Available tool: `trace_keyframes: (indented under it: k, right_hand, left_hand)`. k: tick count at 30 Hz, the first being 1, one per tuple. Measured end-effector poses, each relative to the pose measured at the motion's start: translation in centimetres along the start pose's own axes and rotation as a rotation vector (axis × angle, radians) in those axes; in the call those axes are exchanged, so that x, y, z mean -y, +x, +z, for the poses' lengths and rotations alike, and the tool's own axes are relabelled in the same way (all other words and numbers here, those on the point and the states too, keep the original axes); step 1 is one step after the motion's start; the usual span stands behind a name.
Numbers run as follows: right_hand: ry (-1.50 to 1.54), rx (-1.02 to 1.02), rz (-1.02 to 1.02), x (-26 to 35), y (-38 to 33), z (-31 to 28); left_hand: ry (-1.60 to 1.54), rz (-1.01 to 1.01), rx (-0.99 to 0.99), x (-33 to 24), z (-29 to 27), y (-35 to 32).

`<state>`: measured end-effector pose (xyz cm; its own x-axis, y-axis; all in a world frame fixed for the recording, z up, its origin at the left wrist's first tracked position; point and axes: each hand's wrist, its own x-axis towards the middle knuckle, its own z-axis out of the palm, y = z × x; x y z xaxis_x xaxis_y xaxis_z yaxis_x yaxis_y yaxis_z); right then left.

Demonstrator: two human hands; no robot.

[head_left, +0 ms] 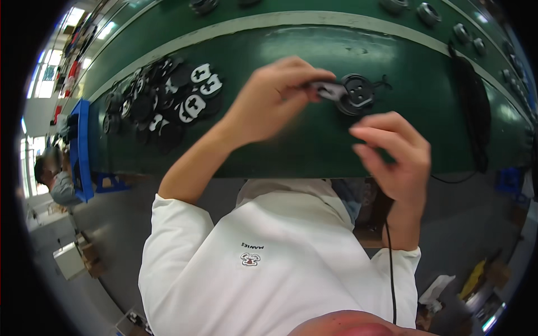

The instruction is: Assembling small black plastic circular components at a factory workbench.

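Observation:
Over the green table, my left hand is closed, pinching a small black-and-grey plate between thumb and fingers. The plate's outer end reaches over the edge of a round black part with small holes in its face and a ringed rim. Whether the two touch, I cannot tell. Just nearer to me than the round part is my right hand. Its thumb and index finger are apart, with nothing visible between them. Left of my left hand lies a heap of black discs, several carrying white plates with cut-outs.
A pale strip runs along the table, with several round metal parts beyond it. A long black cloth-like thing lies at the right, and a thin dark cord hangs by my right arm. A blue bin and another person are at the left.

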<state>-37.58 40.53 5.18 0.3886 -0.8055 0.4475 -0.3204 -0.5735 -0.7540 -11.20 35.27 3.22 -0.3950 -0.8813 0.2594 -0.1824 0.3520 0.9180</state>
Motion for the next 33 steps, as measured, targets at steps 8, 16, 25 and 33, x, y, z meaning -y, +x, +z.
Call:
trace_keyframes:
  k: [8, 16, 25, 33]
  right_hand:
    - [-0.311, -0.291, -0.062, -1.9, 0.4, 2.3]
    - [-0.271, -0.312, -0.024, -2.4, 0.5, 3.3]
    - [-0.168, -0.264, 0.087, -1.8, 0.4, 3.3]
    - [0.074, -0.179, 0.229, -2.5, -1.4, 1.6]
  left_hand:
    - [-0.618, -0.364, -0.039, 0.1, 4.7, -0.6]
    - [-0.557, -0.151, -0.107, 1.7, 6.0, -0.9]
    - [-0.626, -0.211, -0.085, 2.5, 6.1, -1.3]
    - [-0.603, -0.109, 0.066, 3.1, 6.5, -1.5]
